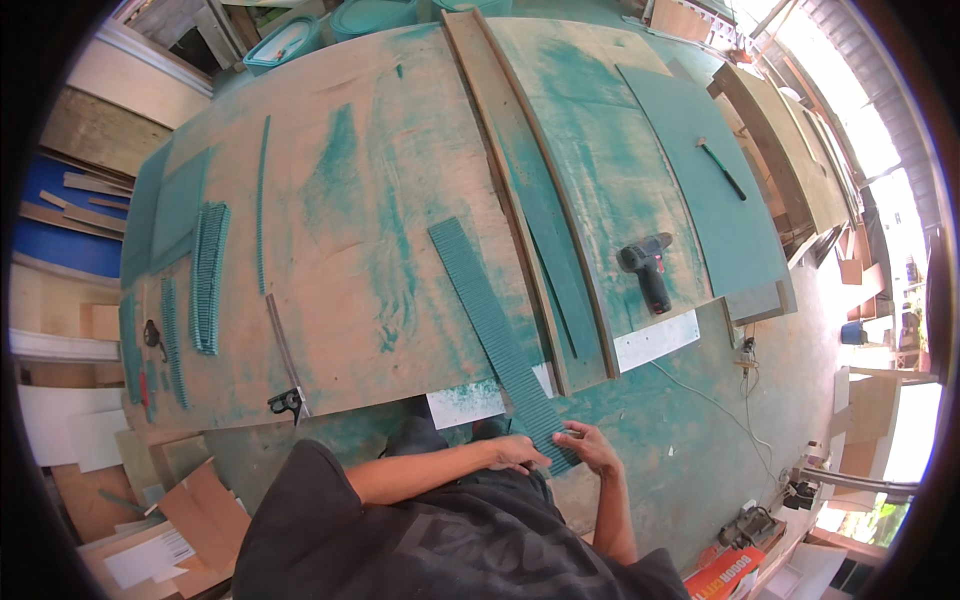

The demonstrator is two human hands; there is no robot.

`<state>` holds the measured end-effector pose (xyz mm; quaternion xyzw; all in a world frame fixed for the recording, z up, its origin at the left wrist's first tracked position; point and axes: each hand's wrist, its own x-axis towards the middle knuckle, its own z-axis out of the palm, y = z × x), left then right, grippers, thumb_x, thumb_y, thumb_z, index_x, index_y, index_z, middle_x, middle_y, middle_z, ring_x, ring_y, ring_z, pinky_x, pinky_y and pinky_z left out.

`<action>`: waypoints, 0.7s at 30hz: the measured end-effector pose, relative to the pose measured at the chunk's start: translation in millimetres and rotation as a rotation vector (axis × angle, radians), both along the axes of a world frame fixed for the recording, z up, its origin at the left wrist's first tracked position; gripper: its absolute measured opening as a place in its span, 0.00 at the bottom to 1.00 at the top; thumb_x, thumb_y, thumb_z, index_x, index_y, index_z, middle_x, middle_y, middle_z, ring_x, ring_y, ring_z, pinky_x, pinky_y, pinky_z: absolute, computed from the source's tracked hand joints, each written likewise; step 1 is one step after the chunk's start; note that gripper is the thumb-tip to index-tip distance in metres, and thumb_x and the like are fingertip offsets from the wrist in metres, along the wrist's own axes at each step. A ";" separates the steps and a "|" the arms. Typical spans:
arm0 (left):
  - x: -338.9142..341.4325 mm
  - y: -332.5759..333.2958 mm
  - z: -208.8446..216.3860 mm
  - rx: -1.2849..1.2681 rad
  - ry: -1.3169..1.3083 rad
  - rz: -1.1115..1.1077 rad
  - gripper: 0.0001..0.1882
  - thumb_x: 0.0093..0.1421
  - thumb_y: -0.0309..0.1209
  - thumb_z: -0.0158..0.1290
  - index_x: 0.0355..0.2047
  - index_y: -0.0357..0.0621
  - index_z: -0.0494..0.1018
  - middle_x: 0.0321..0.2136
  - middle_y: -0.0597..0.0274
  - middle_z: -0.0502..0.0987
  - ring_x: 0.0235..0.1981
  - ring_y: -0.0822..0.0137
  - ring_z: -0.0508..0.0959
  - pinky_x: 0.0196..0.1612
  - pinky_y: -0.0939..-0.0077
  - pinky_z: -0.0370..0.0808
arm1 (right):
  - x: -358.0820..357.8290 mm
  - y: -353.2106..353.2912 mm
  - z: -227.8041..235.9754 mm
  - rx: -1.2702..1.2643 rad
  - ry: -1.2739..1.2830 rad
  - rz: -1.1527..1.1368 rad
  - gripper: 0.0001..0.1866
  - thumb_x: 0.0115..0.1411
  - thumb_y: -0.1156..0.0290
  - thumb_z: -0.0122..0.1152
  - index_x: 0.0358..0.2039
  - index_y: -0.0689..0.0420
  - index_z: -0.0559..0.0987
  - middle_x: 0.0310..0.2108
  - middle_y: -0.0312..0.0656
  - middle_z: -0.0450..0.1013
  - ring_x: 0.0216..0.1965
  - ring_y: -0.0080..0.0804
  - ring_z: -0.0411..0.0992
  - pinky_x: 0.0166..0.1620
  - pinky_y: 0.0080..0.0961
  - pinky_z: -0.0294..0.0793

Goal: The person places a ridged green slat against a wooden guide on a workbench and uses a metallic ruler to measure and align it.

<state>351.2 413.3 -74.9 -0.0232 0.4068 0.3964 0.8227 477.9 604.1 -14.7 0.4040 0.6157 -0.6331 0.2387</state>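
A long green strip with close crosswise ridges (487, 315) lies slantwise on the worktable, its near end jutting past the front edge toward me. My left hand (518, 455) is closed on the left side of that near end, with its fingertips partly hidden. On the opposite side, my right hand (590, 447) pinches the strip's edge between thumb and fingers. Several similar ridged strips (208, 278) lie stacked at the table's left. One narrow ridged piece (264, 205) lies apart from them, close to a combination square (286, 400) at the front edge.
A wooden table (300, 220) dusted with green powder fills the middle. Two long wooden rails (555, 170) run across it. Right of them are a cordless drill (648, 268) and a hammer (720, 167) on a green board (690, 130). A cable (745, 415) trails over the floor.
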 end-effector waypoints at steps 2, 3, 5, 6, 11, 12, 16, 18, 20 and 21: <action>-20.3 -13.6 -7.2 0.022 0.025 0.076 0.21 0.62 0.38 0.66 0.48 0.41 0.73 0.44 0.60 0.76 0.42 0.69 0.77 0.45 0.68 0.78 | 22.0 -17.6 -6.1 -0.129 0.128 -0.195 0.22 0.65 0.67 0.70 0.55 0.67 0.80 0.41 0.38 0.83 0.39 0.21 0.78 0.42 0.23 0.77; -37.6 -22.5 -16.6 0.031 0.040 0.176 0.20 0.64 0.39 0.64 0.50 0.43 0.74 0.44 0.60 0.77 0.43 0.68 0.77 0.46 0.68 0.78 | 23.4 -19.9 1.1 -0.132 0.152 -0.236 0.21 0.65 0.69 0.70 0.55 0.66 0.80 0.41 0.37 0.83 0.39 0.21 0.78 0.42 0.22 0.77; -88.7 -41.8 -54.5 0.153 0.165 0.301 0.19 0.66 0.42 0.59 0.50 0.44 0.74 0.44 0.58 0.77 0.44 0.65 0.78 0.48 0.66 0.78 | 24.4 -33.0 33.2 -0.146 0.199 -0.326 0.19 0.65 0.74 0.68 0.56 0.65 0.80 0.40 0.36 0.82 0.38 0.20 0.78 0.42 0.21 0.77; -108.5 -40.5 -58.1 0.147 0.073 0.573 0.19 0.68 0.43 0.58 0.49 0.42 0.75 0.44 0.58 0.78 0.44 0.64 0.78 0.48 0.65 0.77 | 25.7 -38.2 47.1 -0.111 0.193 -0.314 0.19 0.65 0.74 0.68 0.56 0.65 0.81 0.40 0.36 0.82 0.39 0.20 0.78 0.42 0.21 0.77; -199.7 17.3 -26.4 -0.027 0.099 1.147 0.20 0.70 0.47 0.55 0.45 0.41 0.74 0.36 0.58 0.76 0.34 0.62 0.78 0.42 0.64 0.76 | 48.5 -51.8 94.1 0.100 0.186 -0.279 0.18 0.64 0.76 0.68 0.54 0.64 0.82 0.40 0.36 0.83 0.39 0.21 0.78 0.44 0.22 0.77; -210.2 22.4 -39.1 -0.038 0.198 1.108 0.19 0.70 0.45 0.56 0.46 0.40 0.74 0.37 0.58 0.77 0.36 0.61 0.78 0.44 0.62 0.76 | 56.8 -53.8 87.1 0.089 0.194 -0.312 0.18 0.64 0.76 0.69 0.54 0.64 0.82 0.40 0.36 0.82 0.39 0.21 0.78 0.44 0.23 0.76; -235.5 69.9 -55.2 -0.105 0.634 0.870 0.18 0.69 0.41 0.57 0.46 0.36 0.75 0.38 0.56 0.79 0.38 0.58 0.80 0.41 0.59 0.78 | 79.2 -56.0 37.1 0.078 0.206 -0.421 0.21 0.63 0.74 0.70 0.56 0.65 0.81 0.41 0.37 0.82 0.41 0.23 0.78 0.47 0.23 0.76; -245.2 86.8 -54.5 -0.215 0.938 0.693 0.18 0.68 0.41 0.58 0.45 0.36 0.76 0.39 0.53 0.80 0.37 0.57 0.82 0.38 0.60 0.80 | 75.8 -55.8 9.9 0.069 0.202 -0.425 0.22 0.64 0.73 0.69 0.58 0.66 0.79 0.44 0.37 0.82 0.42 0.24 0.78 0.47 0.24 0.77; -258.1 95.5 -56.0 -0.379 1.285 0.483 0.20 0.68 0.43 0.58 0.45 0.35 0.76 0.40 0.49 0.82 0.39 0.54 0.84 0.39 0.60 0.82 | 64.4 -51.1 -16.8 -0.052 0.237 -0.504 0.22 0.64 0.75 0.69 0.57 0.67 0.79 0.44 0.38 0.82 0.42 0.24 0.78 0.46 0.24 0.77; -251.7 102.5 -42.8 -0.367 1.387 0.319 0.21 0.68 0.44 0.58 0.46 0.36 0.77 0.40 0.47 0.83 0.40 0.53 0.85 0.40 0.59 0.82 | 68.7 -51.1 -27.3 -0.106 0.240 -0.572 0.22 0.64 0.76 0.69 0.57 0.67 0.79 0.44 0.39 0.82 0.42 0.23 0.78 0.46 0.24 0.77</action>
